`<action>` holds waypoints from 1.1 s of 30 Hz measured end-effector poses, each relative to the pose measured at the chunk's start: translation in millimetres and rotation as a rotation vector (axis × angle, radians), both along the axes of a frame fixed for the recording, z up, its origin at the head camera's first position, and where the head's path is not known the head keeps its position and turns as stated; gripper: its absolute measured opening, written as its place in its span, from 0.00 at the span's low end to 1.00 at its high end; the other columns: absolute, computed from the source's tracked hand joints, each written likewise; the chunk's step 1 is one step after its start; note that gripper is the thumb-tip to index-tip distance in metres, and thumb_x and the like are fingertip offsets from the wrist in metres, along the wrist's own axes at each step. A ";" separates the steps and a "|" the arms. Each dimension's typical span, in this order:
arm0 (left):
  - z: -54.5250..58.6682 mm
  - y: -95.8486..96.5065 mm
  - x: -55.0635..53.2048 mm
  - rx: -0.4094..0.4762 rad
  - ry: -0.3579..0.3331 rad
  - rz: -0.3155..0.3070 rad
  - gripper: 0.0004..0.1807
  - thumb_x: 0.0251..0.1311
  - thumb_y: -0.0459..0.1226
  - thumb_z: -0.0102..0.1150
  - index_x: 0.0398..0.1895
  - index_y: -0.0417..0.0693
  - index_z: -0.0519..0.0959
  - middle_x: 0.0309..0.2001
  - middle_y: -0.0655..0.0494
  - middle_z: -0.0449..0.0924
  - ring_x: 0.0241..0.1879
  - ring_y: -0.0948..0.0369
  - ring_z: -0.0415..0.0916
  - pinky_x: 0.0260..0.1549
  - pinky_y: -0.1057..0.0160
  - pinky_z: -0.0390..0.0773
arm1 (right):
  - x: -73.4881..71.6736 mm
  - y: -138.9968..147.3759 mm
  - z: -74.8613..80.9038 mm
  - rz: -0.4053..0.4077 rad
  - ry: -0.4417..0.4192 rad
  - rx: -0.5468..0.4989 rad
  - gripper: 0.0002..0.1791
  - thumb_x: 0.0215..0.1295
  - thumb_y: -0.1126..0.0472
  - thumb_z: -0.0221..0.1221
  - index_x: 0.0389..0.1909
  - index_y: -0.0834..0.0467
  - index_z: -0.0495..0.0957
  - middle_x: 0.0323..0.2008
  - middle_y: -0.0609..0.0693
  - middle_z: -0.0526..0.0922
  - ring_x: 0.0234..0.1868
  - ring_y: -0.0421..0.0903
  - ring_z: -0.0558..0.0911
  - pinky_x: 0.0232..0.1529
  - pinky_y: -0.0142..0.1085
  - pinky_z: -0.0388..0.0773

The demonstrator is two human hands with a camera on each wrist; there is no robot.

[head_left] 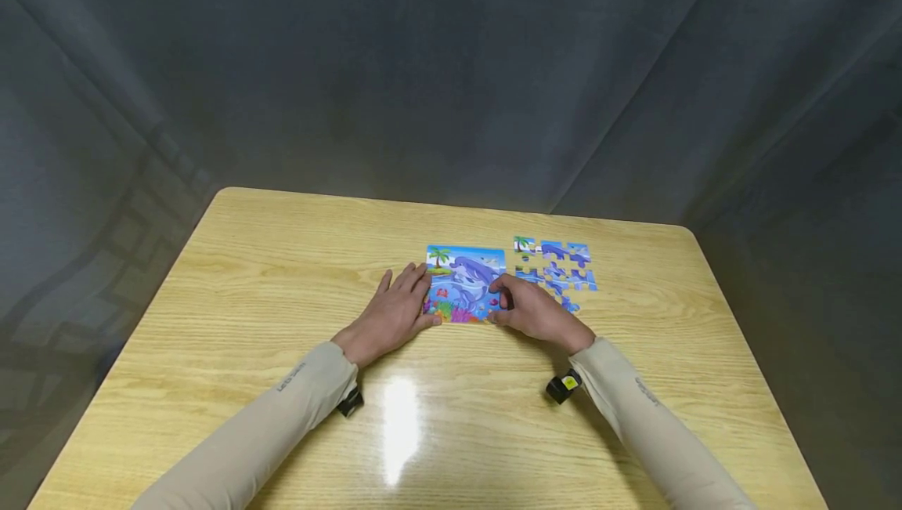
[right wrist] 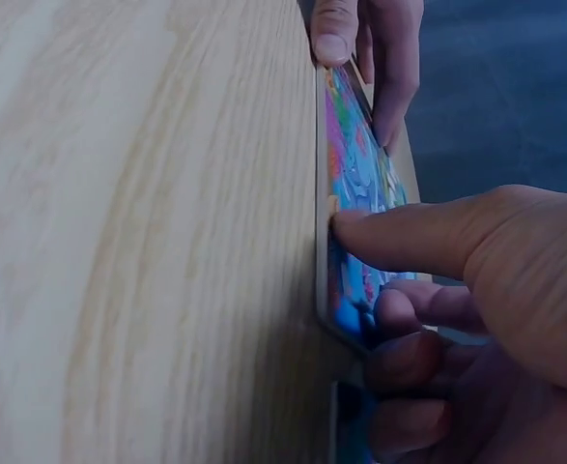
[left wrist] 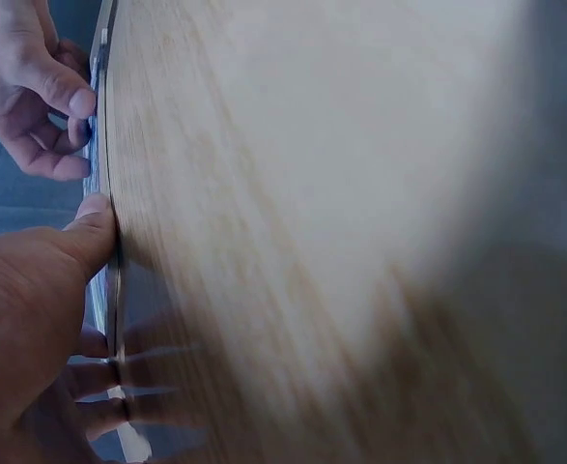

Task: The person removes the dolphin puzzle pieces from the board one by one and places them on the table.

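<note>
A puzzle board [head_left: 461, 291] with a dolphin, palm tree and coral picture lies flat on the table. My left hand [head_left: 395, 310] rests along its left side. Its fingers are extended and its thumb touches the bottom left corner; in the left wrist view the left thumb [left wrist: 92, 227] lies against the board's edge. Over the lower right of the picture is my right hand [head_left: 532, 310], fingers bent. The right thumb [right wrist: 360, 232] touches the front edge and the curled index finger is close to the surface. Whether a piece is between them is hidden.
Several loose puzzle pieces [head_left: 554, 269] lie in rough rows right of the board, some partly behind the right hand. The pale wood table [head_left: 296, 259] has a bright glare spot near the front. A dark curtain [head_left: 395, 87] hangs behind it.
</note>
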State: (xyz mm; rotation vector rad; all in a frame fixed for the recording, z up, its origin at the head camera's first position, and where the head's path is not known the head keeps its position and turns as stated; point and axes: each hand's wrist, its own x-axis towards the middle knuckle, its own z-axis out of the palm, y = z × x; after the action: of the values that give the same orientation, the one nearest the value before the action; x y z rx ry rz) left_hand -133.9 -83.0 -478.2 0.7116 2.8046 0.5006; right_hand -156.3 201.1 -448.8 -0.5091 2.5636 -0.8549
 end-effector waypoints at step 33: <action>-0.1 0.5 1.3 -0.015 0.012 -0.003 0.46 0.80 0.60 0.49 0.86 0.38 0.53 0.87 0.40 0.47 0.88 0.42 0.44 0.84 0.32 0.48 | -1.3 -2.4 4.4 -0.076 -0.005 0.073 0.20 0.65 0.57 0.75 0.48 0.58 0.75 0.41 0.54 0.74 0.38 0.47 0.71 0.37 0.38 0.68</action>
State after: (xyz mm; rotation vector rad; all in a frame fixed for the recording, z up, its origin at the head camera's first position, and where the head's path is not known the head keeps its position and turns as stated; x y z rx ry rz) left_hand -132.5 -82.6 -478.3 0.7174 2.8151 0.4764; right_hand -157.6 198.8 -444.4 -0.3889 2.6134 -0.7829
